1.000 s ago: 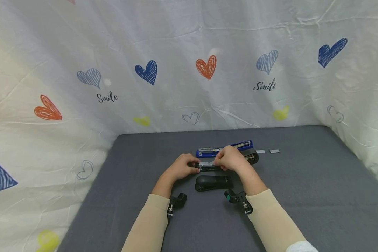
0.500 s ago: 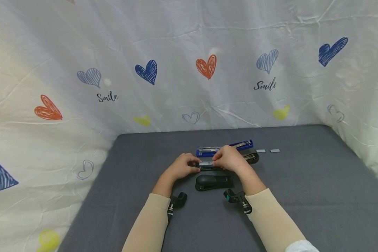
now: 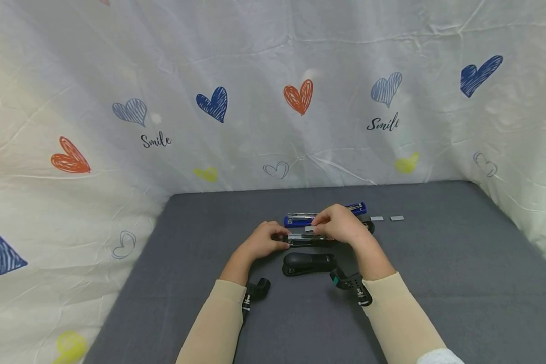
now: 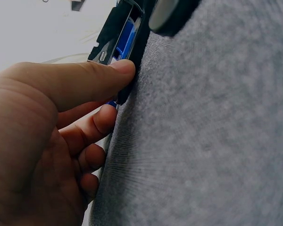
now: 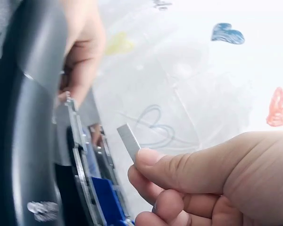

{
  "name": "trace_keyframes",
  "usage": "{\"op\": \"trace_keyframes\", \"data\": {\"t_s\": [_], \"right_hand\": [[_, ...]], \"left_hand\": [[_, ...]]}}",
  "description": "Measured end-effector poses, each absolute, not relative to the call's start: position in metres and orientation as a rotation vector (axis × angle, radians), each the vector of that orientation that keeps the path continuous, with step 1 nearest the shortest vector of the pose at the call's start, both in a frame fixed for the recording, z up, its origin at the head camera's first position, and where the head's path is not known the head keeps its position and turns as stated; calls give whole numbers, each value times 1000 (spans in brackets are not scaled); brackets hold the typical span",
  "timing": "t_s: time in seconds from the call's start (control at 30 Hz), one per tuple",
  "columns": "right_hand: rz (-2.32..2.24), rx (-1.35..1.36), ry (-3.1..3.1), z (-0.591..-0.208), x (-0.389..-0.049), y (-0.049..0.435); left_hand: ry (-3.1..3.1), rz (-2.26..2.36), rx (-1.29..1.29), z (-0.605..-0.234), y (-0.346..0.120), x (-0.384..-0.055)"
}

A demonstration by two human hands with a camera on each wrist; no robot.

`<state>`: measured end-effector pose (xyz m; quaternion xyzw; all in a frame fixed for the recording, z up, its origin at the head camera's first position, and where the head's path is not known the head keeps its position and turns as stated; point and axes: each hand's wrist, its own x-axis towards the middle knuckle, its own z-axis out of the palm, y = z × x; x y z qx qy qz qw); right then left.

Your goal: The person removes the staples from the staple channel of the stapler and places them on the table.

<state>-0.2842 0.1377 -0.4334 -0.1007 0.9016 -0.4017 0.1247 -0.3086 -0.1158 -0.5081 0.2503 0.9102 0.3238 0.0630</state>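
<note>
An opened black stapler (image 3: 310,243) lies across the middle of the table. My left hand (image 3: 262,240) grips its left end, with the thumb (image 4: 96,82) on top in the left wrist view. Just above the stapler, my right hand (image 3: 339,225) pinches a small grey staple strip (image 5: 128,140) between thumb and forefinger. The strip is apart from the stapler, its far end sticking out past the fingertips. Behind lies an opened blue stapler (image 3: 299,219), partly hidden by the right hand. A closed black stapler (image 3: 307,263) rests nearer to me.
Two more staple strips, a left one (image 3: 376,219) and a right one (image 3: 397,218), lie right of the blue stapler. A white curtain (image 3: 255,146) printed with hearts hangs behind the grey table (image 3: 437,283).
My right hand has lifted away from the opened black stapler, slightly back and to the right, with the staple strip now showing in its fingertips. The left hand stays put.
</note>
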Motion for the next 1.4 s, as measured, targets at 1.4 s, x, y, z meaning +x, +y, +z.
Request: {"op": "trace_keyframes", "data": {"t_s": [1.4], "right_hand": [[-1311, -220, 2671, -395, -263, 244]], "left_hand": [[2741, 979, 796, -507, -117, -308]]}}
